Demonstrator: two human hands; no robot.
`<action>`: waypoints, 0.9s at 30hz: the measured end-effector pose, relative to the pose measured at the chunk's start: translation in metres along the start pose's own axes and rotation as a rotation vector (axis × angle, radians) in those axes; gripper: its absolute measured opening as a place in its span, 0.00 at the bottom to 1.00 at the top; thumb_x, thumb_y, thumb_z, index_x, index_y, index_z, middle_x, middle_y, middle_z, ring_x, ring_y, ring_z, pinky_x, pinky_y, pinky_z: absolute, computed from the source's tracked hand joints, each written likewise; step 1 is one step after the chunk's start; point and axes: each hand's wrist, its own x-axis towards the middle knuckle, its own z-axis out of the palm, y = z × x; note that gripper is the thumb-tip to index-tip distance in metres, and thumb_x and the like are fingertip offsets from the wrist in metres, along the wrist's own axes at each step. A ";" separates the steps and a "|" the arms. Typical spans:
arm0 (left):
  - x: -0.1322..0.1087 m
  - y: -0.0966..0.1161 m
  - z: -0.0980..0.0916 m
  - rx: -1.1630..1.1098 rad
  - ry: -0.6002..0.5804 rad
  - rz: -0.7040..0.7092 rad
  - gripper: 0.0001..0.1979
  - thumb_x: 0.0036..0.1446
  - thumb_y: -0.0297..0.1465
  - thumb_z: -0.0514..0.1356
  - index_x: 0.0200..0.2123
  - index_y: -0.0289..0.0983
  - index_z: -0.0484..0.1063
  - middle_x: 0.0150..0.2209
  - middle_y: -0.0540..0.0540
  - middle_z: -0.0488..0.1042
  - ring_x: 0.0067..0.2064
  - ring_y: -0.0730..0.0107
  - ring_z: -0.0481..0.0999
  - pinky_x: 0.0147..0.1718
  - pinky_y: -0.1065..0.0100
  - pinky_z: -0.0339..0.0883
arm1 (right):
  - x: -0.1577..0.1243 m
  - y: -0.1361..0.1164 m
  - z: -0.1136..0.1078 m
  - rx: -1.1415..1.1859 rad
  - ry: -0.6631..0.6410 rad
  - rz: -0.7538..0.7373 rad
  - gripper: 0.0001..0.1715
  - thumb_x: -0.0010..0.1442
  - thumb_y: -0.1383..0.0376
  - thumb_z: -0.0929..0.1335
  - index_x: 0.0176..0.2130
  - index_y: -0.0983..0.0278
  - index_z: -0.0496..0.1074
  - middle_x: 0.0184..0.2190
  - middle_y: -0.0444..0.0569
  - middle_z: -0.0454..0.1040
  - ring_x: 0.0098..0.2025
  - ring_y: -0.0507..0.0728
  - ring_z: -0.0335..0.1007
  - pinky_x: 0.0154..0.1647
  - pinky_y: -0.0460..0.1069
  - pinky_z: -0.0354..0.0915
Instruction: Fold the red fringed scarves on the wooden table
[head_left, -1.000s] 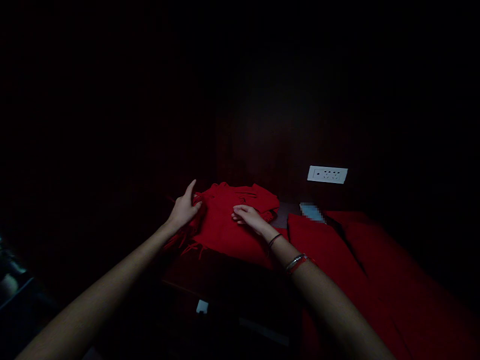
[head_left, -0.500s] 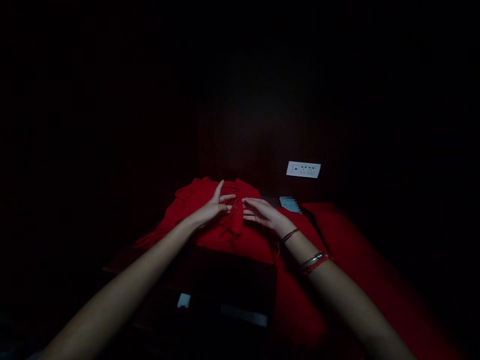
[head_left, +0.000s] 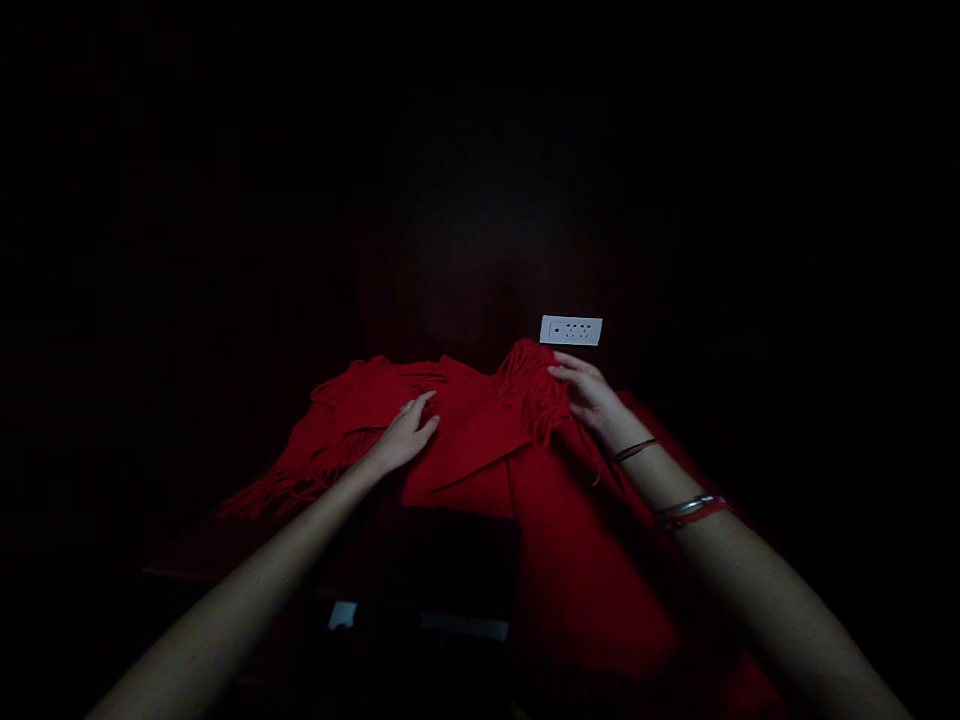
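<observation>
A red fringed scarf point(head_left: 480, 430) lies spread in folds over a dark surface. Its right-hand fringed end is lifted, and my right hand point(head_left: 592, 390) grips the edge there, with strands hanging beside the fingers. On the left part of the cloth rests my left hand point(head_left: 409, 432), fingers stretched and slightly apart, a ring on one of them. More fringe trails off the scarf at the left, past my left forearm.
A white wall socket plate point(head_left: 571, 330) is fixed just behind the raised fringe. More red cloth point(head_left: 592, 580) hangs or lies toward the lower right. A dark surface edge point(head_left: 187, 576) and pale patches show below. Most of the surroundings are too dark to make out.
My right hand has moved right, drawing the fringed end with it and laying the fold wider. My left hand has shifted left and down, away from the fringe. The view has turned slightly.
</observation>
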 end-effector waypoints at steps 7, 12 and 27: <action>-0.012 0.026 0.055 0.244 -0.581 0.080 0.38 0.47 0.50 0.50 0.58 0.39 0.43 0.60 0.38 0.38 0.60 0.53 0.38 0.53 0.51 0.41 | -0.005 -0.063 -0.072 -0.173 0.210 -0.134 0.17 0.42 0.78 0.63 0.34 0.65 0.69 0.27 0.43 0.74 0.29 0.50 0.70 0.34 0.46 0.66; -0.012 0.031 0.068 0.295 -0.713 0.002 0.37 0.47 0.49 0.50 0.57 0.38 0.47 0.60 0.36 0.41 0.59 0.51 0.38 0.52 0.47 0.37 | -0.009 -0.046 -0.088 -0.205 0.326 -0.017 0.17 0.42 0.79 0.63 0.33 0.65 0.69 0.23 0.43 0.73 0.24 0.50 0.69 0.27 0.46 0.67; 0.089 0.104 0.071 -0.895 -0.083 0.235 0.26 0.45 0.37 0.57 0.48 0.31 0.62 0.46 0.41 0.67 0.46 0.63 0.67 0.46 0.63 0.59 | 0.011 -0.039 -0.043 -0.369 -0.007 -0.035 0.12 0.40 0.77 0.66 0.29 0.66 0.66 0.22 0.41 0.68 0.25 0.48 0.65 0.30 0.45 0.63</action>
